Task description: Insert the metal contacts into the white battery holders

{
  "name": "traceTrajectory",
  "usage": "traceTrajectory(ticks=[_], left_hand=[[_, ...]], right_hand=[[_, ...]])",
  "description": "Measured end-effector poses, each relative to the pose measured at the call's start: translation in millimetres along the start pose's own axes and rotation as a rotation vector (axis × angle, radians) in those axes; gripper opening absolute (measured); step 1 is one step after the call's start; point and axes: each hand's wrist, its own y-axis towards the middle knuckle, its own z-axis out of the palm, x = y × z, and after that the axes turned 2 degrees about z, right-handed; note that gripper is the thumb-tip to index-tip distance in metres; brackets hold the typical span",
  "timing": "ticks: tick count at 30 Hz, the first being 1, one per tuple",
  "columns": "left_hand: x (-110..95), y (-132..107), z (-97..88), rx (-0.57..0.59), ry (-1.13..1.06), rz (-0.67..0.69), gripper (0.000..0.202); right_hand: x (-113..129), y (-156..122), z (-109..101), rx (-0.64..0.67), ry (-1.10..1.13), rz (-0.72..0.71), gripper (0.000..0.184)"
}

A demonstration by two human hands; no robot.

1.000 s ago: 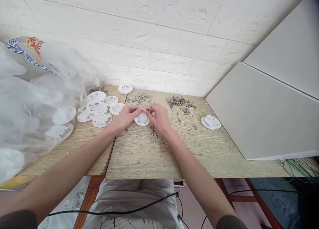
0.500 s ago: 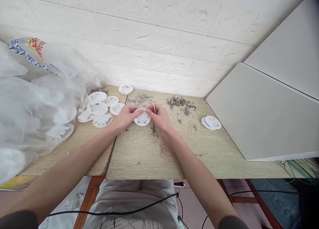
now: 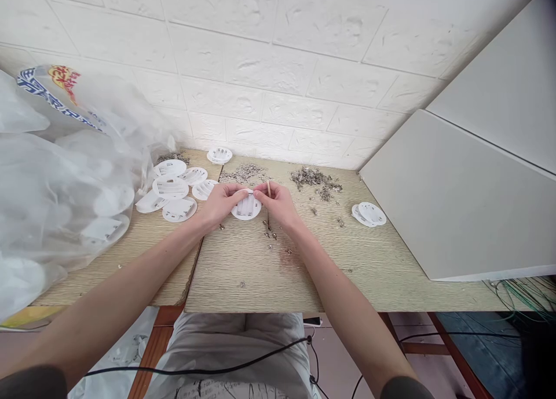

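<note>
A round white plastic disc (image 3: 245,208) with battery slots lies on the wooden table (image 3: 304,266), held from both sides. My left hand (image 3: 221,202) grips its left edge with curled fingers. My right hand (image 3: 278,205) pinches its right edge and also holds a thin wooden stick (image 3: 269,189) that points upward. Small metal clips (image 3: 270,232) lie scattered just below my right hand.
Several similar white discs (image 3: 171,187) lie to the left beside a large clear plastic bag (image 3: 56,179). Two heaps of metal clips (image 3: 315,179) sit near the wall. Two stacked discs (image 3: 368,214) rest at the right, by a slanted grey panel (image 3: 456,202).
My right hand has turned so the wooden stick now stands up behind its fingers. The disc has shifted slightly up and to the left between both hands.
</note>
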Motion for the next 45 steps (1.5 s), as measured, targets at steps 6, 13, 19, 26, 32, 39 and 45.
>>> traceTrajectory(ticks=[6, 13, 19, 26, 32, 39, 45], left_hand=[[-3, -1, 0.8, 0.007, -0.001, -0.013, 0.026], [-4, -2, 1.2, 0.04, -0.02, -0.014, 0.026], [-2, -2, 0.0, 0.043, -0.036, -0.013, 0.027], [-1, -3, -1.1, 0.039, -0.004, 0.015, 0.029], [0, -2, -0.2, 0.006, -0.083, -0.03, 0.03], [-10, -2, -1.6, 0.215, -0.448, -0.058, 0.029], [-11, -3, -0.1, 0.277, -0.446, 0.022, 0.034]], right_hand=[[3, -1, 0, 0.01, 0.035, 0.025, 0.022], [2, 0, 0, 0.019, 0.054, 0.02, 0.026], [3, -2, 1, 0.013, 0.025, 0.011, 0.023], [6, -4, 1, -0.008, 0.007, 0.015, 0.017], [0, 0, 1, -0.033, 0.082, 0.059, 0.019], [-7, 7, -4, -0.167, 0.364, 0.164, 0.021], [-9, 8, -1, -0.201, 0.349, 0.189, 0.028]])
